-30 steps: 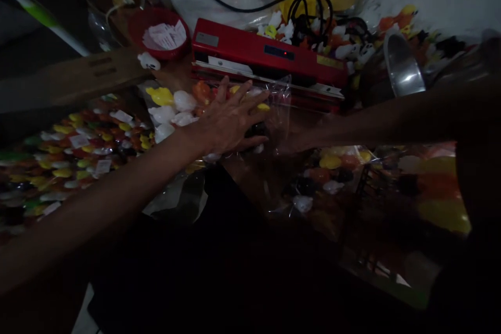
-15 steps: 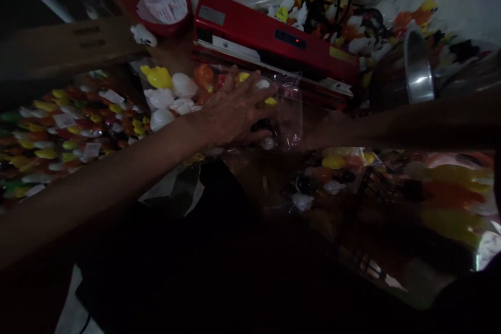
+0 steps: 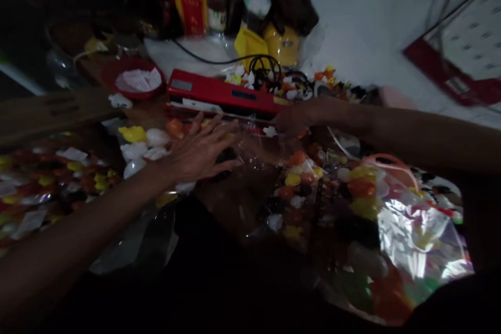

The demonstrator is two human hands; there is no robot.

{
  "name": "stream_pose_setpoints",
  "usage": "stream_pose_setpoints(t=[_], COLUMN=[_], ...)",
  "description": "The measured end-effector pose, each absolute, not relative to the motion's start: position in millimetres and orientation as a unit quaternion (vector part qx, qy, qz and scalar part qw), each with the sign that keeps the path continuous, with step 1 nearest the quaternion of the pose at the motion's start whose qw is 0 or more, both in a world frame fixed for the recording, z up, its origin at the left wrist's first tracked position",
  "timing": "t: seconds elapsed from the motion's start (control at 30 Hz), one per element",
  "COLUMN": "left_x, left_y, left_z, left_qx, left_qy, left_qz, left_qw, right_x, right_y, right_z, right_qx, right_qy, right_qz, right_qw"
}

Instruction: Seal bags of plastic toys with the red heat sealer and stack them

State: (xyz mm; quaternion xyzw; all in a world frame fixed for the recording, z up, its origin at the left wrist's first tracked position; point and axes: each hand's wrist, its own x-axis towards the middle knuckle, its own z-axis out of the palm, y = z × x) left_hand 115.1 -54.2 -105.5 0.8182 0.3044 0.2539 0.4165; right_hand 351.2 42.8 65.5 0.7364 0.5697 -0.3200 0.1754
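Note:
My left hand (image 3: pixel 207 148) lies with its fingers spread over a clear plastic bag (image 3: pixel 252 154) on the wooden surface. Small toy figures, one of them orange (image 3: pixel 175 128), show beside its fingers. My right hand (image 3: pixel 293 119) is at the right end of a red bag sealer (image 3: pixel 219 93), dark and blurred, its fingers bent down. A small white toy (image 3: pixel 270 131) shows at its fingertips, just above the bag's open end. White and yellow figures (image 3: pixel 133 134) lie bagged left of my left hand.
A red bowl (image 3: pixel 146 93) of paper slips stands at the back left. Packed bags of toys (image 3: pixel 43 180) fill the left side. Loose figures and a black cable (image 3: pixel 270 65) lie behind the sealer. More bagged toys (image 3: pixel 293 193) and a shiny bag (image 3: pixel 418 235) are at right.
The view has tilted up, showing more of the wall and back shelf. My right hand has moved up towards the sealer's right end. My left hand stays spread on the bag.

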Motion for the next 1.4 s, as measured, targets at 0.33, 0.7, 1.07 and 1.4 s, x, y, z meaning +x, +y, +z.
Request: stream_pose_setpoints(t=[0.33, 0.7, 1.07, 1.4], left_x=[106.8, 63.1, 50.7, 45.6], left_y=[-33.7, -38.5, -66.1, -73.1], left_z=[-62.6, -51.9, -24.0, -29.8], left_qx=[0.455, 0.278, 0.236, 0.157], left_qy=[0.443, 0.466, 0.423, 0.427], left_qz=[0.491, 0.574, 0.556, 0.591], left_qw=[0.596, 0.614, 0.676, 0.666], right_x=[258.2, 212.6, 198.6, 175.8], right_y=[57.3, 59.3, 72.5, 55.6], right_z=[71.9, 58.3, 44.0, 47.5], right_qx=[0.476, 0.633, 0.531, 0.551], right_qy=[0.741, 0.555, 0.251, 0.358], right_qz=[-0.373, -0.523, -0.809, -0.743], right_qw=[0.293, 0.135, -0.028, -0.129])
